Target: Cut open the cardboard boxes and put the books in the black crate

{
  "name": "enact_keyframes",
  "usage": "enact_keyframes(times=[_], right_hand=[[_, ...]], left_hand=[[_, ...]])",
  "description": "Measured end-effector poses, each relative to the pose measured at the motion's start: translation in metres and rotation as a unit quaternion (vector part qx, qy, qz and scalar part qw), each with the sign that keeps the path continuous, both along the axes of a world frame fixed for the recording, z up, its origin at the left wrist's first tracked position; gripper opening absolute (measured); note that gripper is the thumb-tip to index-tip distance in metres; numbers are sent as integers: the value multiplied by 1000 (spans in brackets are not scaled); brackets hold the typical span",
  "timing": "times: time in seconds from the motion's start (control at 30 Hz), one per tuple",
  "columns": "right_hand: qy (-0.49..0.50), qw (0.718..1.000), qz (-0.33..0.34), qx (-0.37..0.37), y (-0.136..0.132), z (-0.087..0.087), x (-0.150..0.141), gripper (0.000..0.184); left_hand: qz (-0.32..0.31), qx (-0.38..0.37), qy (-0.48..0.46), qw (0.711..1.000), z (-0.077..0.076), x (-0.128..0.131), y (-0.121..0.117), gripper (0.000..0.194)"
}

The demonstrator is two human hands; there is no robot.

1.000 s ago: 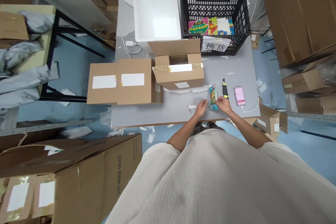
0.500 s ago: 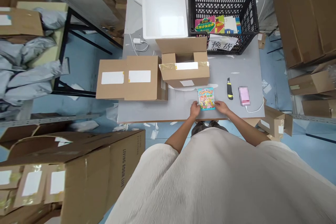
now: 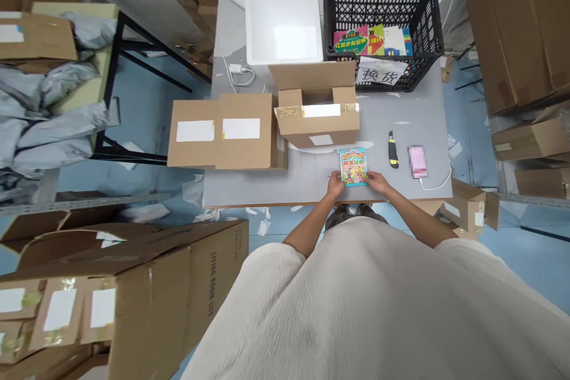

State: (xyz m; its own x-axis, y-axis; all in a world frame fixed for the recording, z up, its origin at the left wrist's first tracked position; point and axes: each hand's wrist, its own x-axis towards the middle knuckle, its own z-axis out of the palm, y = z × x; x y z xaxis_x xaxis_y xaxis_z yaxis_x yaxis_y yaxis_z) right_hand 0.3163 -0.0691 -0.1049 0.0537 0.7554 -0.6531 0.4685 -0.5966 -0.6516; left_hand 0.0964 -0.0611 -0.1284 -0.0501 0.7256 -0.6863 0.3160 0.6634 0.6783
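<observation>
Near the front edge of the grey table (image 3: 249,187), a small colourful picture book (image 3: 354,166) with a light-blue border lies between my hands, cover up. My left hand (image 3: 335,184) grips its lower left edge, fingers closed. At the opposite edge my right hand (image 3: 376,181) pinches the book's lower right side. Just beyond the book stands an opened cardboard box (image 3: 318,130) with its flaps raised; what lies inside is hidden. To the right of the book are a black and yellow box cutter (image 3: 392,151) and a phone (image 3: 417,161) with a white cable.
Two cardboard boxes (image 3: 243,145) with white labels stand left of the opened one. Behind are a white foam bin (image 3: 284,62) and a black plastic crate (image 3: 427,41) holding several books. A large carton (image 3: 214,273) stands at the lower left, beside grey parcels (image 3: 53,122) on a shelf.
The whole view has shifted slightly, so everything appears a little further right. Both hands keep their hold on the book, which has hardly moved on the table.
</observation>
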Motion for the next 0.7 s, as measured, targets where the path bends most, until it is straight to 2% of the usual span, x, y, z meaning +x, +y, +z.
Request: enact_keyframes(times=[0.07, 0.2, 0.27, 0.43, 0.57, 0.7], right_hand=[[2, 1000, -20, -23, -1, 2, -1, 39], [16, 999, -43, -28, -5, 9, -2, 38], [21, 998, -59, -28, -8, 15, 0, 34], [-3, 997, -73, -31, -12, 36, 14, 11], [0, 995, -99, 5, -8, 58, 30, 16], [31, 988, -120, 93, 5, 85, 49, 28]], left_hand=[[0, -8, -8, 1000, 1, -1, 0, 61], [-30, -33, -45, 998, 8, -2, -5, 28], [-44, -37, -66, 996, 15, 0, -9, 21], [-62, 5, -118, 991, 36, 9, -12, 18], [-87, 46, -171, 980, 54, 17, -1, 17], [-107, 68, -194, 973, 75, 29, 21, 23]])
